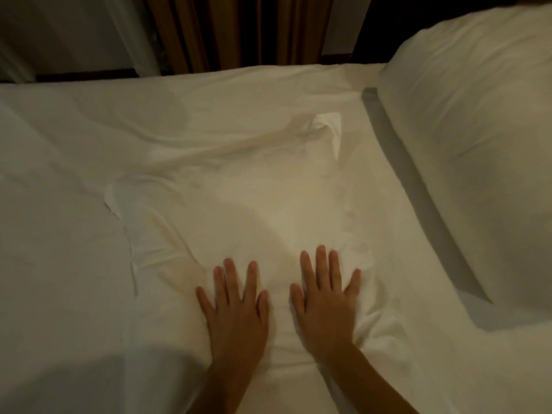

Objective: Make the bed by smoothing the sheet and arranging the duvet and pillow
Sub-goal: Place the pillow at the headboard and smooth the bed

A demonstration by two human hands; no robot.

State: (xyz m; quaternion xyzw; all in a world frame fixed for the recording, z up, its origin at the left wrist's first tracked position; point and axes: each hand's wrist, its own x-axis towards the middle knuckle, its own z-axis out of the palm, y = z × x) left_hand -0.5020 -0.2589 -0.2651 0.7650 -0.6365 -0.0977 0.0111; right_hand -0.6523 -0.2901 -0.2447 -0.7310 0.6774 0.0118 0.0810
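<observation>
Head view: white sheet (pixel 268 204) lies rumpled across the bed's middle, both hands pressed flat on it, fingers spread wide, left hand (pixel 236 309) beside right hand (pixel 324 300). Pillow (pixel 478 150) rests at right; brown curtain (pixel 239 28) hangs beyond.

A bedroom: white-sheeted bed (pixel 268 94), plump pillow (pixel 478 144), brown curtains (pixel 239 28) behind

No readable text, label, brand, number or sign anywhere on the white bedding.
</observation>
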